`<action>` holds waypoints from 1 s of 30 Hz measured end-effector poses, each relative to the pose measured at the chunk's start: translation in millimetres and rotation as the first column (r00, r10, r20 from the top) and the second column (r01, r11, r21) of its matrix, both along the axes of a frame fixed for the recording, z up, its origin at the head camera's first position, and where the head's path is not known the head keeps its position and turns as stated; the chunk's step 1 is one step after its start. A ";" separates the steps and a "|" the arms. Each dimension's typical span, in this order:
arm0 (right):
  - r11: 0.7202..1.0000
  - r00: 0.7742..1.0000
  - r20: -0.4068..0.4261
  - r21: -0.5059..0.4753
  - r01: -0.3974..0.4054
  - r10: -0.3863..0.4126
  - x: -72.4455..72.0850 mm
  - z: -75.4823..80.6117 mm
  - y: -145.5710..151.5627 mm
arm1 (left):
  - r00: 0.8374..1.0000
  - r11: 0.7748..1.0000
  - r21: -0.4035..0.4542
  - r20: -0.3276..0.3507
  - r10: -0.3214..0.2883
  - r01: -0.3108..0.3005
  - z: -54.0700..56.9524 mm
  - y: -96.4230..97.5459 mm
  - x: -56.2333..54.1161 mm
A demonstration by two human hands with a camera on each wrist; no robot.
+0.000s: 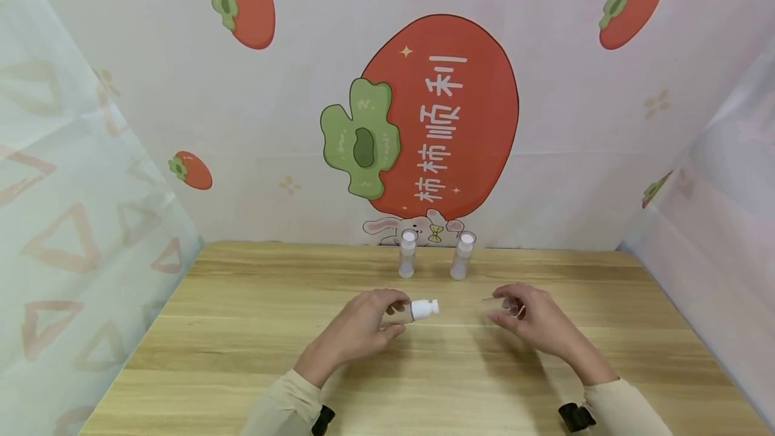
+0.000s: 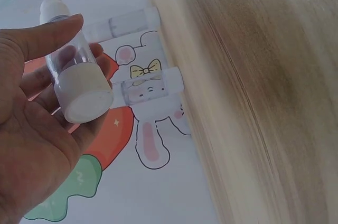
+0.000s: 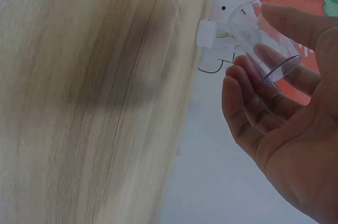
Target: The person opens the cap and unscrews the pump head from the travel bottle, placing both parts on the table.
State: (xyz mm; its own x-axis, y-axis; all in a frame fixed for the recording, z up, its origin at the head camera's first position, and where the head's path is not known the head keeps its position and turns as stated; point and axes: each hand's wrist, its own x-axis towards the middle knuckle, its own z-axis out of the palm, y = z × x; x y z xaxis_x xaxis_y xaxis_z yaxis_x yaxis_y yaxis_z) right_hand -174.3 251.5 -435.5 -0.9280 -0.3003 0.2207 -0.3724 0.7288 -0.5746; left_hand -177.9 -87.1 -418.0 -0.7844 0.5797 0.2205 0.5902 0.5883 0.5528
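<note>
My left hand (image 1: 357, 330) grips a small clear pump bottle (image 1: 424, 309) by its body, holding it above the table with the white pump head pointing right. In the left wrist view the bottle's white base (image 2: 83, 93) faces the camera, and thumb and fingers wrap the transparent body. A clear, cup-shaped cap (image 3: 281, 66) is pinched between the thumb and fingers of my right hand (image 1: 540, 323). The cap and the pump head are apart, with a gap between them over the middle of the table.
Two similar capped bottles, a left one (image 1: 407, 262) and a right one (image 1: 461, 262), stand upright near the table's back edge. The wooden table (image 1: 242, 355) meets a printed cloth backdrop (image 1: 303, 86) behind, with cloth sides left and right.
</note>
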 end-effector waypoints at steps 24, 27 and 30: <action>0.932 0.970 0.125 0.327 0.158 -0.208 -14.4 1.6 23.2 | 0.996 0.995 0.100 0.091 -0.014 0.005 0.0 1.4 0.5; 0.928 0.969 0.124 0.334 0.161 -0.213 -15.2 1.2 24.2 | 0.995 0.992 0.129 0.103 -0.017 0.003 -1.3 1.9 0.1; 0.928 0.969 0.120 0.335 0.165 -0.215 -15.8 0.6 24.8 | 0.994 0.988 0.156 0.109 -0.021 0.003 -2.3 2.4 -0.4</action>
State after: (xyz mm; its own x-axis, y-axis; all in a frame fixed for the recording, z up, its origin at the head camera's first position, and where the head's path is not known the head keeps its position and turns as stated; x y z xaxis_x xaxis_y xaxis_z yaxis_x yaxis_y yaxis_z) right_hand -190.1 276.3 -434.9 -0.9893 -0.1460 -0.0060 -0.1354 0.9316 -0.3374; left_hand -178.3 -84.7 -420.3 -0.8021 0.5546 0.2215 0.5271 0.4832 0.6991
